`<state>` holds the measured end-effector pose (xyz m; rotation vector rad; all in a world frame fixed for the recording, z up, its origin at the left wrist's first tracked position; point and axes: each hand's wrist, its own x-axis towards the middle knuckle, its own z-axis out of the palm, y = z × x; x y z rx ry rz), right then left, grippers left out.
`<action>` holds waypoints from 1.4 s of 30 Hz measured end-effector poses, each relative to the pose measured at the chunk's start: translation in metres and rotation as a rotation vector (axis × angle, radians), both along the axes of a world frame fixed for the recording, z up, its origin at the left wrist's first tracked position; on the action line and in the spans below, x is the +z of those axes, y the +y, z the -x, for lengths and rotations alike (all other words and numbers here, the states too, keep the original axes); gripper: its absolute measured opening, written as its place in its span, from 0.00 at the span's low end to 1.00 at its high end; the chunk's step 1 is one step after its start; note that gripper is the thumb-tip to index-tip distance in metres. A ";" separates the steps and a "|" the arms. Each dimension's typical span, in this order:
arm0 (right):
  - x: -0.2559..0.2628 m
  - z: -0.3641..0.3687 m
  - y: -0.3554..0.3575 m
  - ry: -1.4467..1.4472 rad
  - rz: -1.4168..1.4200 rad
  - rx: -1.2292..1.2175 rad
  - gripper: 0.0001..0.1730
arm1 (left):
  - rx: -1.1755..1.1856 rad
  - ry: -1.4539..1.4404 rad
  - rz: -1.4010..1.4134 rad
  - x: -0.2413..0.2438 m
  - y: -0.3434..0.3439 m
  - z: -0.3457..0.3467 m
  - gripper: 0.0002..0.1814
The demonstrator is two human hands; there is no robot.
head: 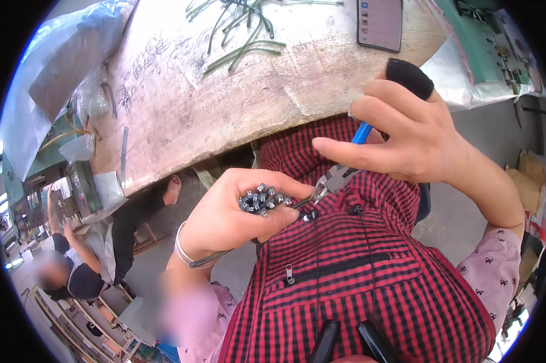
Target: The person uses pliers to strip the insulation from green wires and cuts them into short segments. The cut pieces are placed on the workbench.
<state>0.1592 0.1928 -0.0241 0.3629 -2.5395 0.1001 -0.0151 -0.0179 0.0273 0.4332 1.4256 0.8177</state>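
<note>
My left hand [236,208] is closed around a bundle of dark cables with metal-tipped ends [260,200], which face up between thumb and fingers. One dark cable [301,203] sticks out past the thumb and forefinger. My right hand [404,136] grips blue-handled pliers [336,178], held in front of the apron. The pliers' jaws are at the end of that single cable; whether they pinch it is too small to tell. A black cover [409,78] wraps one finger of my right hand.
Several green cables [243,51] lie on the worn wooden table [186,109]. A phone [379,25] with a lit screen rests near its right side. Clear plastic sheeting [80,59] covers the left side. A co-worker [84,277] is at a machine on the left.
</note>
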 end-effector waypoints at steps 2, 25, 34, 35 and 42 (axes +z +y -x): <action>0.003 0.002 0.005 -0.029 -0.027 0.018 0.30 | -0.010 0.011 -0.005 0.001 0.002 -0.001 0.18; -0.049 -0.002 -0.023 0.068 0.717 -0.056 0.24 | 0.215 -0.161 -0.652 -0.042 -0.041 0.018 0.16; -0.056 -0.024 -0.034 -0.147 1.058 -0.246 0.24 | -0.113 1.552 -0.174 -0.213 -0.132 0.068 0.25; -0.058 -0.025 -0.036 -0.148 1.047 -0.238 0.25 | -0.241 1.620 -0.060 -0.227 -0.137 0.066 0.28; -0.066 -0.055 -0.049 -0.284 1.230 -0.447 0.23 | -0.074 0.561 -0.234 -0.057 -0.014 0.046 0.08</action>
